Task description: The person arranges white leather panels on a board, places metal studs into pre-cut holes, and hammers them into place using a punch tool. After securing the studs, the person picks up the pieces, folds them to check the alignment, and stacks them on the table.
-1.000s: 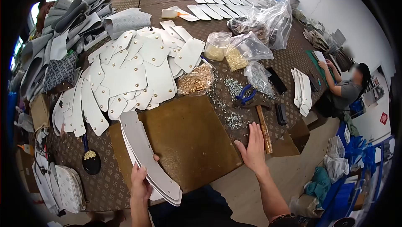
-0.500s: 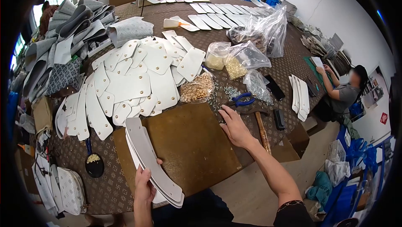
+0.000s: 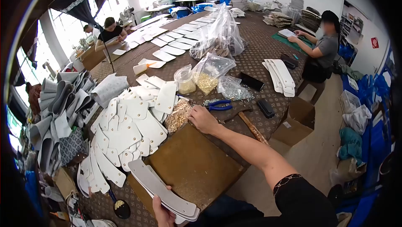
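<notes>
My left hand [image 3: 164,213] is closed around a small stack of curved white leather-like pieces [image 3: 161,185], held over the near left edge of a brown board [image 3: 192,160]. At the board's far edge, my right hand [image 3: 203,119] has its fingers bent down and drawn together among small scattered metal pieces. What lies between its fingertips is hidden. Right beside it is a clear bag of gold-coloured rivets [image 3: 178,116]. Blue-handled pliers [image 3: 220,105] and a wooden-handled hammer [image 3: 253,128] lie to its right.
A wide heap of white pieces with gold studs [image 3: 125,126] covers the left side. Beyond stand a jar [image 3: 184,80] and a bag of yellowish bits [image 3: 207,78]. A phone [image 3: 252,81], a black case [image 3: 265,108] and an open carton [image 3: 295,118] are rightward. Co-workers sit farther off.
The view has swung up and left. My right hand has moved from the board's right side to the small metal pieces by the rivet bag, its fingers closing in. The left hand keeps its stack.
</notes>
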